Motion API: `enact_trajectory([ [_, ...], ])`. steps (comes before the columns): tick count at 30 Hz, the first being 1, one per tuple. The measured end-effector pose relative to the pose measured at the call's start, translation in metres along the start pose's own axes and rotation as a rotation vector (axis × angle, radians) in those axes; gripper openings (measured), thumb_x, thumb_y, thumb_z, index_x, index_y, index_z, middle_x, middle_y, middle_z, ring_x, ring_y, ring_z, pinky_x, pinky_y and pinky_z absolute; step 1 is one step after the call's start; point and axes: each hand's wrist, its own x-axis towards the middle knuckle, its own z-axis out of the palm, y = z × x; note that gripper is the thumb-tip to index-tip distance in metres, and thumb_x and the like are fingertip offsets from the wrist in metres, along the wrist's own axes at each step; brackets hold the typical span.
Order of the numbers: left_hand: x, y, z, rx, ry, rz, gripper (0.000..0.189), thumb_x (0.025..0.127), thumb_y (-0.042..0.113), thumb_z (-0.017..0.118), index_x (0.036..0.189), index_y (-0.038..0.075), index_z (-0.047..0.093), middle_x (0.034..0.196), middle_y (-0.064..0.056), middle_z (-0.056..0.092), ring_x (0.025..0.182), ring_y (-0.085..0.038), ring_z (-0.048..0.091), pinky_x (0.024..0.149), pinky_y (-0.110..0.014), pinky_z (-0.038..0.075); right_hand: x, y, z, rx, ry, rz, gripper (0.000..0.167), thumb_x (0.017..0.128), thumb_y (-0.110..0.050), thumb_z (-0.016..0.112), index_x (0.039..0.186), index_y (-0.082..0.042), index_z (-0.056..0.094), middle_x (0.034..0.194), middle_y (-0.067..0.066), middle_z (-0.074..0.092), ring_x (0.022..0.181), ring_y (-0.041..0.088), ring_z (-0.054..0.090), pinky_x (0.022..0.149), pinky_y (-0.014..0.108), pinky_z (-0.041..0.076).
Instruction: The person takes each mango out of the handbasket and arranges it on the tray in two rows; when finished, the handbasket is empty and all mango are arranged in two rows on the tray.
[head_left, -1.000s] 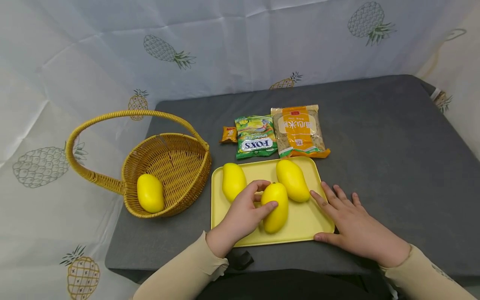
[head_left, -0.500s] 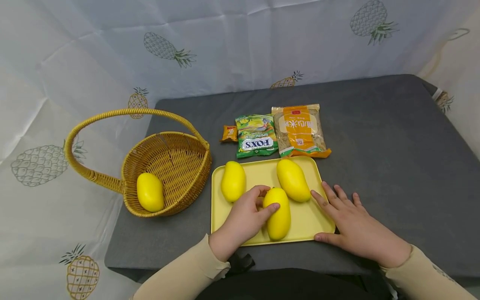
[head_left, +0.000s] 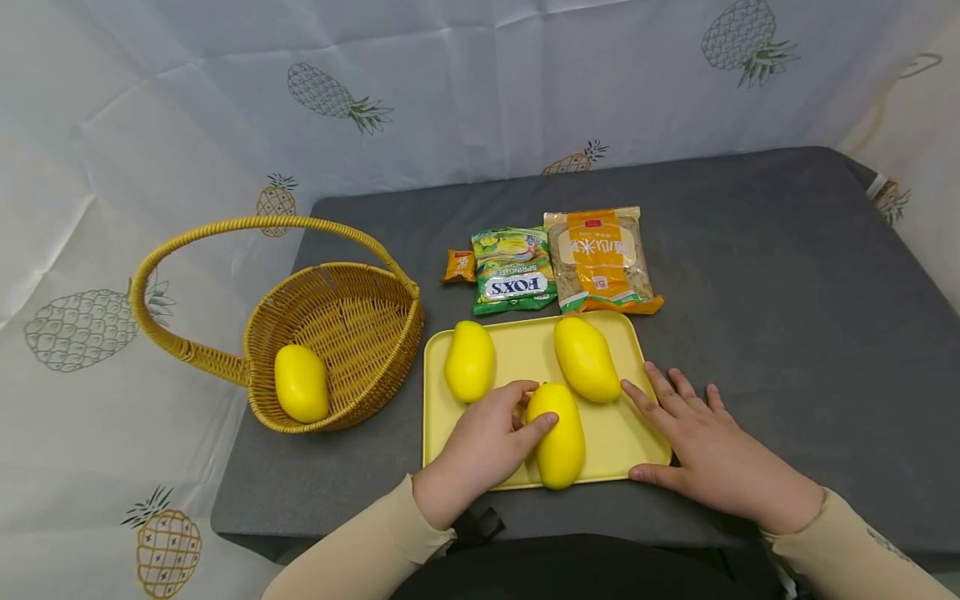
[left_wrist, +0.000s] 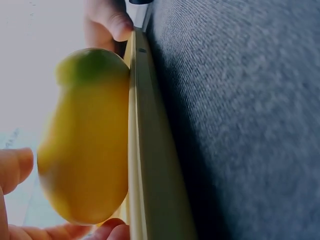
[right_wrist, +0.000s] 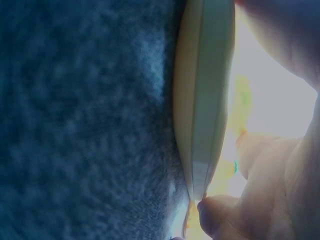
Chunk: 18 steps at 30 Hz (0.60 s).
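Note:
My left hand (head_left: 487,437) curls around a yellow mango (head_left: 561,446) at the near edge of the yellow tray (head_left: 517,354). Its thumb lies over the mango's upper side in the head view, and its fingers bend around the far end. The left wrist view shows that mango (left_wrist: 90,145) lying along the tray rim (left_wrist: 142,150), with fingertips at its lower end. Two more mangoes, one left (head_left: 470,361) and one right (head_left: 587,360), rest farther back on the tray. My right hand (head_left: 708,454) lies spread with straight fingers at the tray's right edge.
A wicker basket (head_left: 375,354) with a tall handle stands left of the tray, one mango (head_left: 302,383) inside. Behind the tray lie a small orange packet (head_left: 459,266), a green candy bag (head_left: 514,271) and an orange-and-clear bag (head_left: 600,258) on the grey tabletop (head_left: 787,292).
The mango under my left hand has shifted toward me and slightly right, up to the tray's near rim. The left mango has shifted slightly. My right hand has stayed in place.

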Motion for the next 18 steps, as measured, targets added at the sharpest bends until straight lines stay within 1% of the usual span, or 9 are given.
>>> enact_trajectory([
  [3, -0.002, -0.001, -0.002, 0.016, -0.009, 0.003, 0.061, 0.107, 0.052, 0.071, 0.155, 0.016, 0.063, 0.126, 0.0, 0.073, 0.081, -0.012, 0.06, 0.072, -0.03, 0.052, 0.0, 0.0, 0.0, -0.006, 0.002, -0.003, 0.109, 0.09, -0.081, 0.07, 0.177, -0.027, 0.03, 0.186, 0.018, 0.011, 0.163, 0.062, 0.018, 0.117, 0.091, 0.017],
  [7, -0.004, -0.002, -0.005, 0.042, -0.024, 0.001, 0.066, 0.106, 0.054, 0.07, 0.161, 0.018, 0.059, 0.121, 0.002, 0.073, 0.081, -0.012, 0.06, 0.074, -0.03, 0.051, 0.0, 0.0, 0.0, -0.006, 0.003, -0.005, 0.11, 0.091, -0.08, 0.07, 0.177, -0.027, 0.029, 0.186, 0.018, 0.011, 0.163, 0.062, 0.018, 0.116, 0.091, 0.017],
  [12, -0.01, -0.001, -0.011, 0.07, -0.044, -0.021, 0.071, 0.106, 0.055, 0.07, 0.166, 0.021, 0.052, 0.129, 0.0, 0.074, 0.082, -0.011, 0.061, 0.075, -0.032, 0.051, 0.0, 0.001, 0.0, -0.003, 0.006, -0.007, 0.111, 0.091, -0.079, 0.072, 0.178, -0.026, 0.026, 0.186, 0.017, 0.01, 0.163, 0.062, 0.019, 0.117, 0.091, 0.017],
  [15, -0.016, 0.0, -0.015, 0.081, -0.044, -0.03, 0.072, 0.105, 0.054, 0.071, 0.166, 0.022, 0.051, 0.136, 0.002, 0.074, 0.088, -0.009, 0.065, 0.079, -0.034, 0.054, 0.0, 0.001, 0.001, 0.002, 0.006, -0.007, 0.113, 0.091, -0.079, 0.072, 0.178, -0.026, 0.024, 0.186, 0.017, 0.01, 0.163, 0.062, 0.018, 0.117, 0.09, 0.017],
  [18, -0.023, 0.002, -0.022, 0.098, -0.033, -0.017, 0.071, 0.105, 0.053, 0.072, 0.165, 0.022, 0.053, 0.136, 0.002, 0.074, 0.098, -0.011, 0.068, 0.086, -0.038, 0.057, 0.0, 0.001, 0.0, 0.009, 0.006, -0.004, 0.114, 0.091, -0.079, 0.071, 0.179, -0.026, 0.022, 0.186, 0.017, 0.01, 0.164, 0.062, 0.018, 0.118, 0.09, 0.016],
])
